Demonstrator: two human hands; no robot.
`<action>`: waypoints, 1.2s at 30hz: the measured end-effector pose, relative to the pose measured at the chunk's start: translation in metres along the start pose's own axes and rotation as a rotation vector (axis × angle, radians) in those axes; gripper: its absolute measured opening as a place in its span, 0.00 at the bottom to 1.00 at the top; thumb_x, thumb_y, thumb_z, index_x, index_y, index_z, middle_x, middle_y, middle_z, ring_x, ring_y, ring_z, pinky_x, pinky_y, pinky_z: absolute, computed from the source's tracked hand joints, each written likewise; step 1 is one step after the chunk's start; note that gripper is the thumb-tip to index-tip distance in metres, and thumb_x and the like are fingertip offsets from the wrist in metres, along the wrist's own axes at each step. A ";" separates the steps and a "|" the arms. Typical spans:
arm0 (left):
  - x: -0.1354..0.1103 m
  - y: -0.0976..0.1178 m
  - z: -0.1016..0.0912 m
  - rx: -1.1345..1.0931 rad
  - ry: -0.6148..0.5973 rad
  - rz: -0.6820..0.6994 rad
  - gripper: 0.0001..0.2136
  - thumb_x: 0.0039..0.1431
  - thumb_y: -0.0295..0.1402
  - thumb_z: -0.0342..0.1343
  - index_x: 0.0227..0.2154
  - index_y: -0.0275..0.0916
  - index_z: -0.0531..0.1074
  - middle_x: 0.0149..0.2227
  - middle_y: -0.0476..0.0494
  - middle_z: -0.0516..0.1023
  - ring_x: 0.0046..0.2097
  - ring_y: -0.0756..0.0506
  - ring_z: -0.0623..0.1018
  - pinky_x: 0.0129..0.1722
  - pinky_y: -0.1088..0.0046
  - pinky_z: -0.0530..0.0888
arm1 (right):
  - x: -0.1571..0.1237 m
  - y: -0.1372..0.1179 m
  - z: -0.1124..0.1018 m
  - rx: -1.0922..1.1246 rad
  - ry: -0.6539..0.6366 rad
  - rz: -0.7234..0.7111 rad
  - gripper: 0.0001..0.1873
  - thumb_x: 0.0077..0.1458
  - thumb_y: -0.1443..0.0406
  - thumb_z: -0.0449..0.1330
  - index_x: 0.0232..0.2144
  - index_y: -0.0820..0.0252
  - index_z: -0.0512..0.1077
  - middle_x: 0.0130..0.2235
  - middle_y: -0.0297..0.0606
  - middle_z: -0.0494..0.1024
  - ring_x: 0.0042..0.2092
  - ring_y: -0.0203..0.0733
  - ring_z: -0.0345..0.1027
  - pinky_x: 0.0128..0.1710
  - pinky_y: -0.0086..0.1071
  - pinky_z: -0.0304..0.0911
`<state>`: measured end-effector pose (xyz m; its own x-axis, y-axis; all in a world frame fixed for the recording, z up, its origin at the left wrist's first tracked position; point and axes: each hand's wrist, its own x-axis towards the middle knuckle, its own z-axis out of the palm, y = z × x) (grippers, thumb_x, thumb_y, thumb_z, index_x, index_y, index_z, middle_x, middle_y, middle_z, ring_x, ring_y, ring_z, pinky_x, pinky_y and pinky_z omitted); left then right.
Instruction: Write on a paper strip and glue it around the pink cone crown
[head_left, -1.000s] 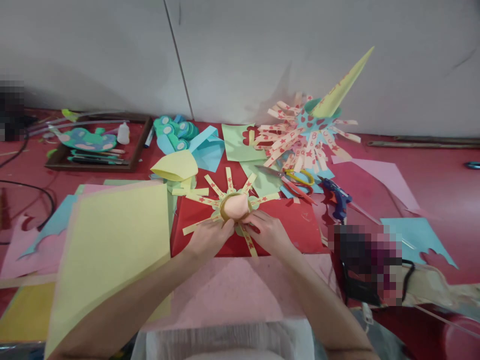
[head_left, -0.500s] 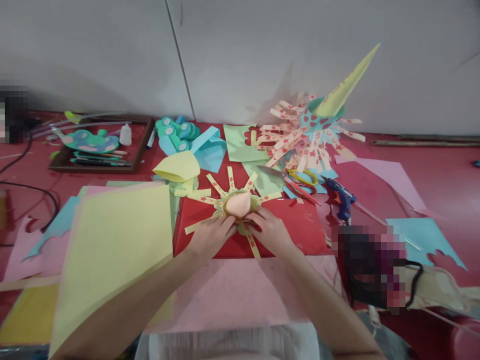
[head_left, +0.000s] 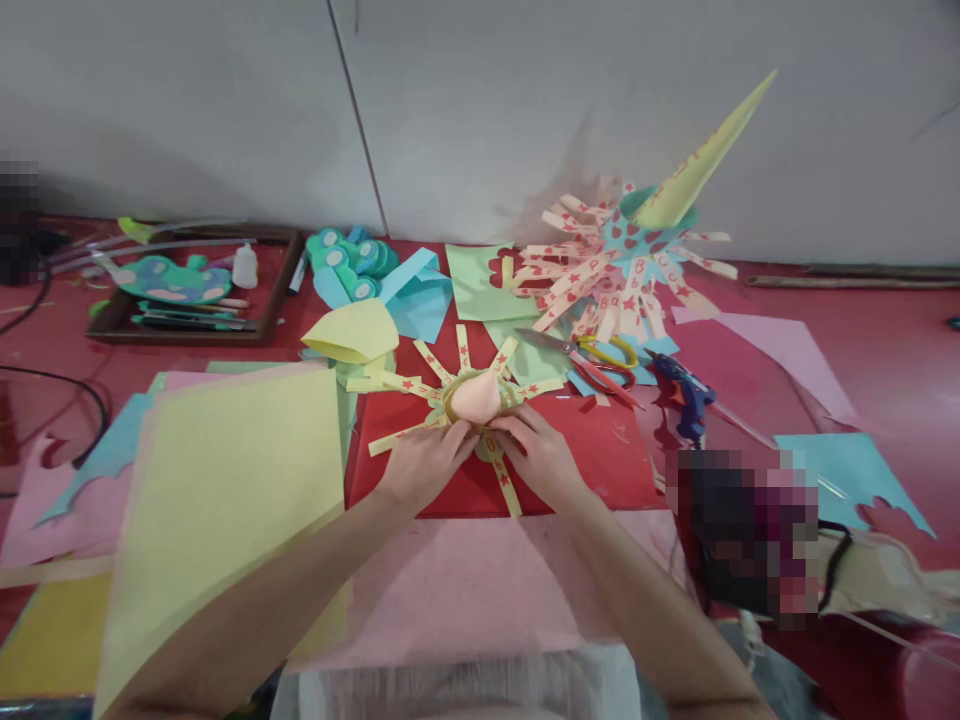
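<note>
In the middle, on a red board (head_left: pixel 600 450), lies a paper craft (head_left: pixel 463 350) with yellow strips spreading outward, marked with red letters and stars. A pale pink paper cone (head_left: pixel 477 396) rises from its round centre. My left hand (head_left: pixel 424 458) pinches the near left rim of that centre. From the near right, my right hand (head_left: pixel 538 450) closes its fingers on the same rim. Fingertips of both hands almost meet there. One lettered strip points toward me between the hands.
Scissors (head_left: pixel 592 362) and a blue glue gun (head_left: pixel 686 395) lie to the right. A taller paper craft with a yellow cone (head_left: pixel 705 160) stands behind. Yellow sheets (head_left: pixel 232 500) are stacked at left. A wooden tray (head_left: pixel 289 290) holds pens and a small bottle (head_left: pixel 244 267).
Both hands keep hold of the craft's rim and have shifted only slightly. The pink cone's tip leans a little differently. The view has moved a bit.
</note>
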<state>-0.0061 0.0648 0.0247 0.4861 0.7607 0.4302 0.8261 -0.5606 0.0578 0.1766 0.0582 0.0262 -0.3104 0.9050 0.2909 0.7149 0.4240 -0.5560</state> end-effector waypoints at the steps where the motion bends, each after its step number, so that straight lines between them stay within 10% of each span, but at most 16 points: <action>1: 0.000 0.000 0.001 0.004 0.027 0.018 0.12 0.62 0.33 0.46 0.24 0.38 0.65 0.15 0.54 0.67 0.17 0.53 0.66 0.19 0.74 0.54 | 0.000 -0.001 0.001 -0.014 0.004 -0.021 0.11 0.60 0.64 0.50 0.36 0.57 0.72 0.36 0.39 0.74 0.40 0.39 0.69 0.36 0.29 0.65; 36: -0.007 -0.006 0.000 0.024 -0.047 0.061 0.10 0.61 0.27 0.43 0.29 0.39 0.69 0.14 0.55 0.66 0.15 0.52 0.64 0.18 0.74 0.53 | -0.002 -0.002 -0.008 -0.158 0.072 -0.119 0.09 0.59 0.67 0.52 0.33 0.59 0.72 0.31 0.36 0.75 0.34 0.36 0.68 0.31 0.27 0.62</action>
<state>-0.0145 0.0625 0.0211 0.5479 0.7405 0.3891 0.8009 -0.5986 0.0115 0.1802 0.0553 0.0331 -0.3574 0.8414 0.4053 0.7671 0.5120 -0.3865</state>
